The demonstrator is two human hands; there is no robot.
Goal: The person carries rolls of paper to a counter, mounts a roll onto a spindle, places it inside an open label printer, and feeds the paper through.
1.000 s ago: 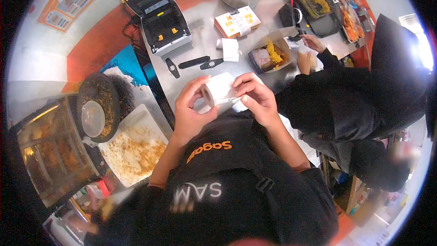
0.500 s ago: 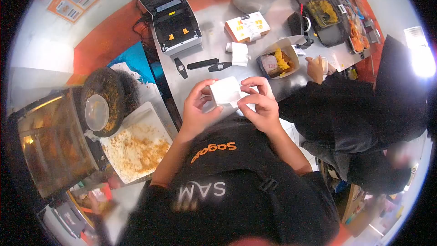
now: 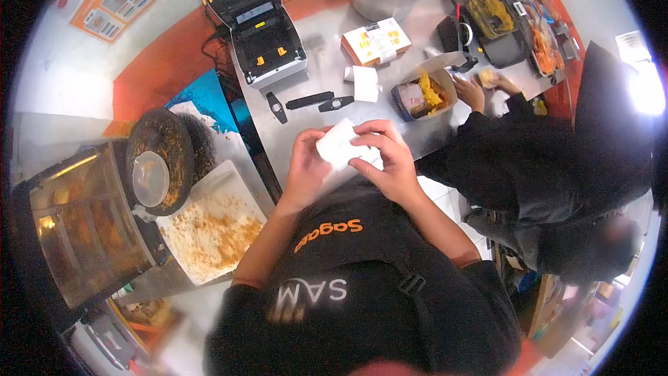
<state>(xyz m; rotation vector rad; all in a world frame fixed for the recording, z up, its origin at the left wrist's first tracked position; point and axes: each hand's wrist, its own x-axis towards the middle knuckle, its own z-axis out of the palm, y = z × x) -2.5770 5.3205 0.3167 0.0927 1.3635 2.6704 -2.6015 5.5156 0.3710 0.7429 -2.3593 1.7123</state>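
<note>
A white paper label roll [image 3: 337,143] is held between my hands in front of my apron. My left hand [image 3: 304,167] is wrapped round its left side. My right hand [image 3: 387,159] grips its right side, fingers over the face and thumb below. Beyond it on the steel table [image 3: 268,141] lie a black rod [image 3: 310,100] and two black end pieces, one to the left [image 3: 276,107] and one to the right [image 3: 336,104]. Another white paper piece [image 3: 365,84] sits beside them. A label printer [image 3: 268,45] stands with its lid raised.
An orange-and-white box [image 3: 376,42] and an open food box [image 3: 423,95] stand on the table. A co-worker's hands [image 3: 470,93] work at the right. To the left are a crumb-covered tray [image 3: 216,226], a dark round pan [image 3: 179,191] and a glass-fronted cabinet [image 3: 87,223].
The label roll has tilted in my hands, and my right fingers have moved from its edge onto its face. The co-worker's hands have moved farther back and right.
</note>
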